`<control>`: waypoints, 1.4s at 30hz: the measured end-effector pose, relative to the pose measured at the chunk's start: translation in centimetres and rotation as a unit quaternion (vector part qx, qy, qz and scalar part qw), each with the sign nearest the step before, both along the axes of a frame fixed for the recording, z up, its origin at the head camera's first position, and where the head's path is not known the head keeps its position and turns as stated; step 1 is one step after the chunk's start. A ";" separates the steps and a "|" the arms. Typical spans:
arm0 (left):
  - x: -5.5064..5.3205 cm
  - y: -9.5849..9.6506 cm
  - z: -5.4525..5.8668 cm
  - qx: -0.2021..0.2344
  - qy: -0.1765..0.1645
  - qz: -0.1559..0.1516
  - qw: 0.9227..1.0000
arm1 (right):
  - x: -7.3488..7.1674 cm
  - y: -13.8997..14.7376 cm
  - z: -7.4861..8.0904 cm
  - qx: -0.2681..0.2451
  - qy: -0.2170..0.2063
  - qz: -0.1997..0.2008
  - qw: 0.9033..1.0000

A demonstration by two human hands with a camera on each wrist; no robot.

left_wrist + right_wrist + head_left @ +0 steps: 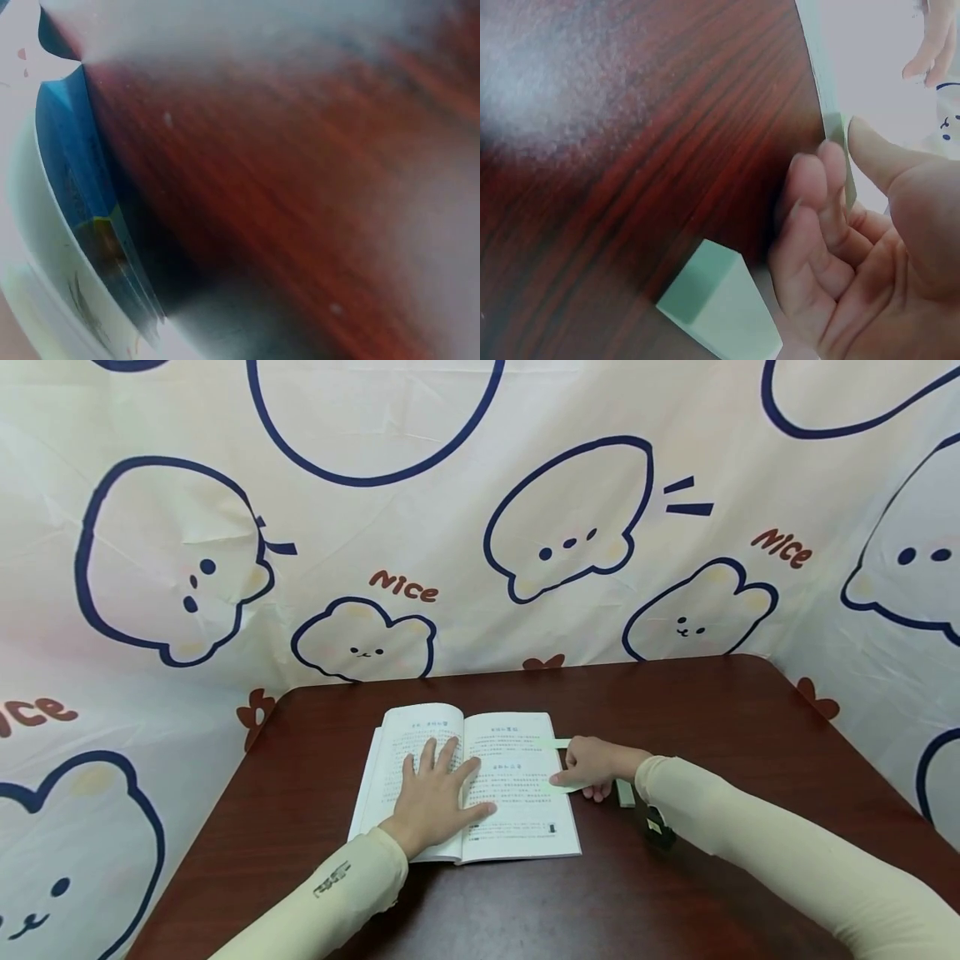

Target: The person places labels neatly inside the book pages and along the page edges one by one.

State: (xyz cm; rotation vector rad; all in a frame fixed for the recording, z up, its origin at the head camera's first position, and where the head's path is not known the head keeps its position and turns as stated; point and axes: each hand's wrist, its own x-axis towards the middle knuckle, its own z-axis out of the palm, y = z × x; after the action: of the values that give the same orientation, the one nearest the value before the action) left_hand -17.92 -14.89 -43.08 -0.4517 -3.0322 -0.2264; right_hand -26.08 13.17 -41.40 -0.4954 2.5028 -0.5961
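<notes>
An open book with printed pages lies on the brown table. My left hand rests on it with fingers spread, across the left page and the centre fold. At the right page's outer edge, my right hand pinches a pale green sticky strip between thumb and fingers, its end lying on the page. Higher on that edge, another green strip sticks out past the paper. A pale green pad of sticky notes lies on the table just beside my right hand.
A dark device shows under the right sleeve. The brown table reaches back to a cream cloth with cartoon drawings. Blurred table surface and a blue strip appear in the left wrist view.
</notes>
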 end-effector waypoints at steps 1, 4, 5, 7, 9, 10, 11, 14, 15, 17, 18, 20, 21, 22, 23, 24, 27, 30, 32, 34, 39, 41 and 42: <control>0.0 0.0 0.0 -0.004 0.005 0.000 1.000 | 0.0 -0.1 -0.1 0.002 0.008 0.001 1.000; 0.1 0.0 0.1 -0.008 0.021 0.000 1.000 | 0.1 -0.1 -0.2 0.007 0.023 -0.002 1.000; 0.1 0.0 0.1 -0.012 0.024 -0.001 1.000 | 0.1 -0.1 -0.3 0.007 0.026 -0.001 1.000; 0.2 0.0 0.1 -0.020 0.033 -0.001 0.999 | 0.2 -0.1 -0.3 0.004 0.023 -0.002 1.000; 0.3 -0.1 0.0 -0.031 0.043 -0.001 0.999 | 0.3 -0.1 -0.4 0.000 0.020 -0.002 1.000; 0.3 -0.1 0.0 -0.035 0.048 -0.001 0.998 | 0.3 -0.1 -0.4 -0.001 0.021 -0.002 1.000; 0.3 -0.2 0.0 -0.038 0.053 -0.001 0.998 | 0.3 0.0 -0.4 -0.002 0.022 -0.002 1.000; 0.3 -0.3 -0.1 -0.033 0.061 -0.001 0.998 | 0.3 0.0 -0.4 -0.003 0.024 -0.005 1.000; 0.3 -0.3 -0.1 -0.027 0.062 -0.003 0.998 | 0.3 0.0 -0.4 -0.002 0.025 -0.005 1.000; 0.3 -0.4 -0.1 -0.011 0.063 -0.007 0.998 | 0.3 0.0 -0.4 -0.002 0.025 -0.005 1.000; 0.3 -0.5 -0.1 -0.003 0.062 -0.010 0.998 | 0.3 0.0 -0.4 -0.002 0.026 -0.005 1.000; 0.4 -0.6 0.0 0.013 0.056 -0.016 0.998 | 0.3 0.1 -0.3 -0.004 0.026 -0.005 1.000; 0.4 -0.7 0.1 0.021 0.054 -0.019 0.998 | 0.3 0.1 -0.3 -0.007 0.025 -0.004 1.000; 0.4 -0.8 0.2 0.028 0.049 -0.022 0.998 | 0.4 0.1 -0.2 -0.009 0.025 -0.003 1.000; 0.4 -0.8 0.3 0.033 0.043 -0.025 0.998 | 0.4 0.1 -0.1 -0.011 0.024 -0.002 1.000; 0.4 -0.9 0.5 0.036 0.034 -0.027 0.998 | 0.4 0.1 -0.1 -0.013 0.022 -0.001 1.000; 0.4 -1.1 1.0 0.037 0.012 -0.039 0.998 | 0.3 0.2 0.1 -0.015 0.019 -0.002 1.000; 0.5 -1.5 1.6 0.037 -0.015 -0.052 0.998 | 0.2 0.2 0.1 -0.011 0.020 -0.002 1.000; 0.5 -1.8 1.9 0.038 -0.036 -0.058 0.997 | 0.2 0.3 0.1 -0.008 0.024 0.000 1.000; 0.5 -2.1 2.2 0.047 -0.062 -0.060 0.995 | 0.3 0.4 0.3 -0.006 0.028 0.001 1.000; 0.6 -2.5 2.6 0.064 -0.103 -0.068 0.990 | 0.8 0.7 0.7 -0.006 0.040 -0.005 0.999; 0.6 -2.7 2.7 0.065 -0.109 -0.073 0.989 | 0.9 0.8 0.8 -0.002 0.047 -0.006 0.999; 0.6 -2.8 2.8 0.066 -0.112 -0.076 0.989 | 0.9 0.9 0.8 0.001 0.052 -0.006 0.999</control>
State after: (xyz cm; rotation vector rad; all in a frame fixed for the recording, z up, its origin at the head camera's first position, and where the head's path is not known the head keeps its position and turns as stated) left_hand -17.36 -17.69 -40.31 -0.6900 -3.1733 -0.5164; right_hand -25.15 14.08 -40.60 -0.5248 2.6061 -0.5867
